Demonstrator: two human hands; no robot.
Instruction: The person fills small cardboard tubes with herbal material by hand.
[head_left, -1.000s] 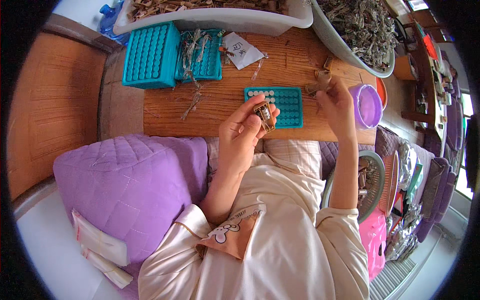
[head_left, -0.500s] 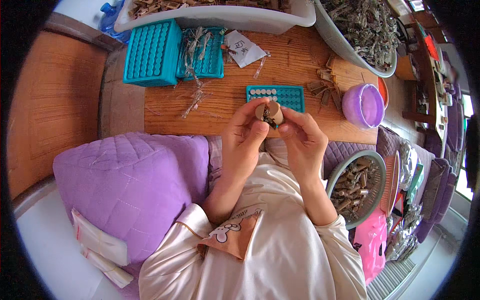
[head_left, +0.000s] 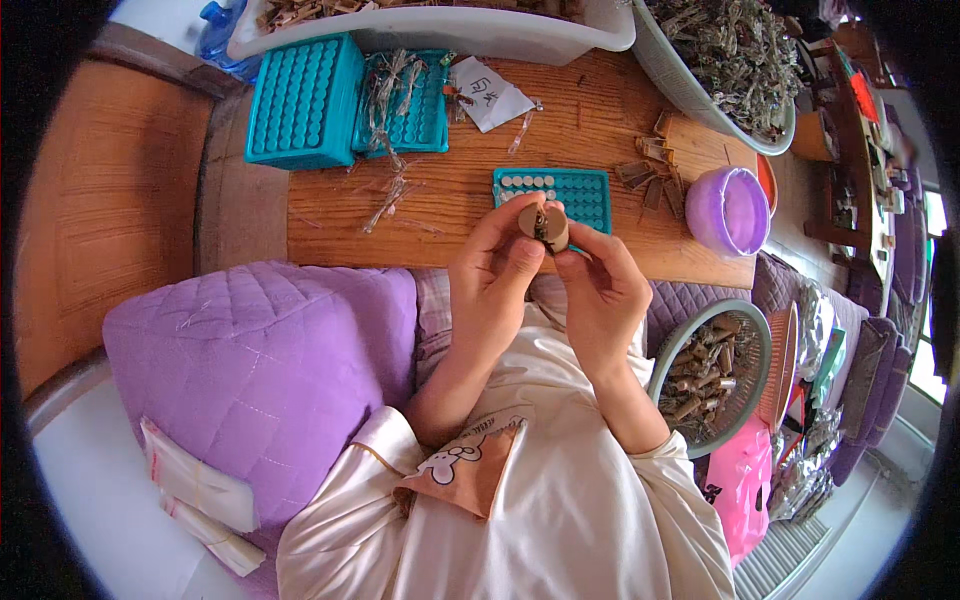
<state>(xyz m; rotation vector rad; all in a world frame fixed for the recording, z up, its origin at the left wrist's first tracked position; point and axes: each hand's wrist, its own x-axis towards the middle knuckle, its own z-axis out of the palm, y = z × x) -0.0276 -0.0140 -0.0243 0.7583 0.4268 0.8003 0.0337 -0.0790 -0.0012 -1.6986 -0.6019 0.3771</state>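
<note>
A small tan round-ended plastic casing [head_left: 552, 230] is held up in front of my chest, with dark wiring or parts showing in the gap between its two halves. My left hand [head_left: 490, 285] pinches it from the left with thumb and fingers, while my right hand [head_left: 608, 300] grips its other side. Just beyond my fingertips lies a teal tray [head_left: 585, 190] with round pockets. Pale round pieces fill some pockets at its left. What the fingers cover of the casing cannot be seen.
Stacked teal trays [head_left: 305, 105] stand at the table's far left, beside another tray [head_left: 430, 130] draped with clear wires. Brown casing pieces [head_left: 655, 170] and a purple bowl [head_left: 722, 215] sit at the right. Close to my right arm is a grey basket [head_left: 762, 350] of casings; large tubs [head_left: 600, 35] line the back.
The two halves of the casing have come closer together, and less of the dark insides shows. Both hands have shifted slightly, the right one a little inward.
</note>
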